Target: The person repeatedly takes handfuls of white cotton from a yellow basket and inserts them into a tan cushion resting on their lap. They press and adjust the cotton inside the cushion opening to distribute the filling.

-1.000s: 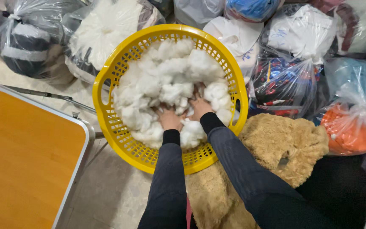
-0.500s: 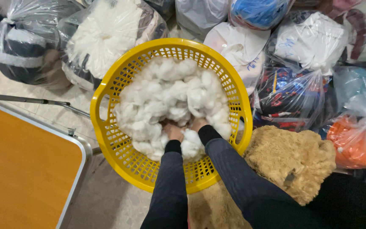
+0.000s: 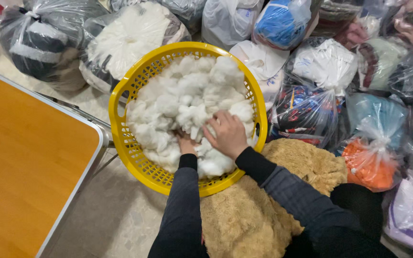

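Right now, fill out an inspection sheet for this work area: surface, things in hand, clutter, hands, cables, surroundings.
Surface: orange-topped table with a pale metal rim at the left, nothing seen on the part in view; speckled floor beside it.
Things in hand: round yellow basket heaped with white stuffing; tan plush fabric lies under its near edge.
Clutter: tied plastic bags of fabric and stuffing, crowded behind and to the right of the basket.
Hands: left hand is sunk in the stuffing, fingers hidden; right hand lies on top, fingers curled into it.
Cables: nothing seen.
Surroundings: no other person seen.
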